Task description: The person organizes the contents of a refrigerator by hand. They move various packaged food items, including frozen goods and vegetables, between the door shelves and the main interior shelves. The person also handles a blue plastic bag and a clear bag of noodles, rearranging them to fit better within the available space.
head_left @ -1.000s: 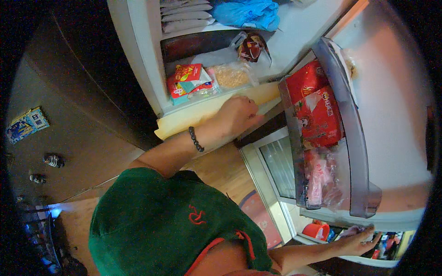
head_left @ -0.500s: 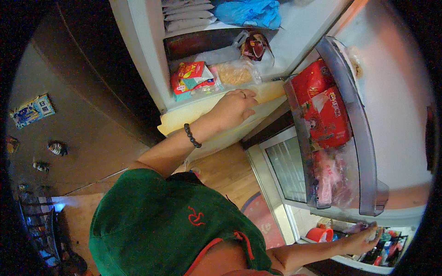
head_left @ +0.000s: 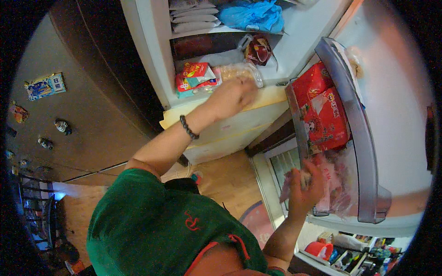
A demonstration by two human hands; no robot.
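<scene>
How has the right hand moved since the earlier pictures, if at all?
Yes: the right hand moved up and left in view, from below the grey door bin to overlapping its lower left.

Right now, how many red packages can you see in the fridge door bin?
2: one red package toward the top of the picture in the grey door bin, the other just below it, above your right hand. More may be hidden.

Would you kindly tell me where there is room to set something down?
Wooden floor lies bare between the fridge's pale lower front and pink rug. The lower shelf has just a sliver right of its clear bag. The door bin looks crowded.
</scene>
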